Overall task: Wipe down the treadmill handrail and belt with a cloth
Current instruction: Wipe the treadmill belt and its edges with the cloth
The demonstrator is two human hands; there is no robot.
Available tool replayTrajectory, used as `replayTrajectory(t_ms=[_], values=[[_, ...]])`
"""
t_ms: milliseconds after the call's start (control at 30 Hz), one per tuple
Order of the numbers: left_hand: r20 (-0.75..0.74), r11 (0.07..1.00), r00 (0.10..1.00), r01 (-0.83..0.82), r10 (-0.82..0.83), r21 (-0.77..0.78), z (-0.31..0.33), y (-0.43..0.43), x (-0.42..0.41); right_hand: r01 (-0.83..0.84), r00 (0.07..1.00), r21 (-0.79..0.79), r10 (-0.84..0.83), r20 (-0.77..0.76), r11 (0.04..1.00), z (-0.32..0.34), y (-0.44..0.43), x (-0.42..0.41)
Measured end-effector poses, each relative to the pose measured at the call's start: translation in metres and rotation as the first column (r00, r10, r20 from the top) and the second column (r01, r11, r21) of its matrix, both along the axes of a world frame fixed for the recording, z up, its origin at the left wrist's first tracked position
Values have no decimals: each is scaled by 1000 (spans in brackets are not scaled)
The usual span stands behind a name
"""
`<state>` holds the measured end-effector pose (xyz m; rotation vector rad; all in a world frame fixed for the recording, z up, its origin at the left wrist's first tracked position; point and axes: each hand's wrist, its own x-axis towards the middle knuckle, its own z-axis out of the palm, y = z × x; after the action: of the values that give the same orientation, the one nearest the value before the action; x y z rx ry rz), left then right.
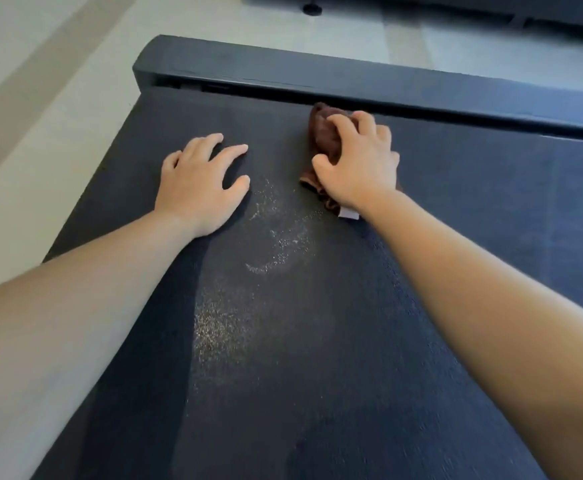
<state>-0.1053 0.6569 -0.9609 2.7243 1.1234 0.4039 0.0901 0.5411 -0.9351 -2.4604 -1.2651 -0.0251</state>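
1. Floor (23, 133): pale, with a faint tan band; seen along the left edge and beyond the far end of the machine.

2. Left hand (200, 183): laid palm down on the belt, left of centre. The fingers are held straight and spread, with the thumb out to the right. Nothing is held. The bare forearm runs back to the lower left corner.

3. Treadmill belt (318, 341): dark, finely textured, filling most of the view from the near edge to the far end. Both hands are carried on its far part.

4. Dusty speckles (276, 251): pale grit, scattered on the belt between the two forearms. One curved streak is seen just below the left hand's thumb and a broader patch nearer the camera.

5. Cloth (323, 133): brown, bunched into a wad, lying on the belt right of centre and just beside the far end cover. A small white label (348, 213) shows at its near edge, below the wrist.

6. Right hand (359, 164): set on top of the cloth, with fingers curled over it and gripping it against the belt. The thumb is bent at the cloth's left side.

7. End cover (352, 81): a dark bar across the belt's far end, slanting down to the right.

8. Dark furniture (456, 8): blurred, at the top right, with a round black foot (312, 9) on the floor.
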Motion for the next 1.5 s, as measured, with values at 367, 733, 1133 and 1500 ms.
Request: replayTrajectory(t_ms=[367,733,1133,1500], values=[[-58,987,987,147,-151,-66,9,-51,-57,-169,985,-19,168,-22,985,1,-137,-164],[-109,998,993,38,-44,-52,22,-105,-103,-172,985,-14,172,-34,985,3,-63,-130],[19,999,999,30,-29,-45,22,-99,-104,-242,970,-1,242,-34,970,-1,-103,-139],[-27,917,929,360,-370,-172,17,-73,-136,17,996,-48,-21,-81,999,8,-182,-254]])
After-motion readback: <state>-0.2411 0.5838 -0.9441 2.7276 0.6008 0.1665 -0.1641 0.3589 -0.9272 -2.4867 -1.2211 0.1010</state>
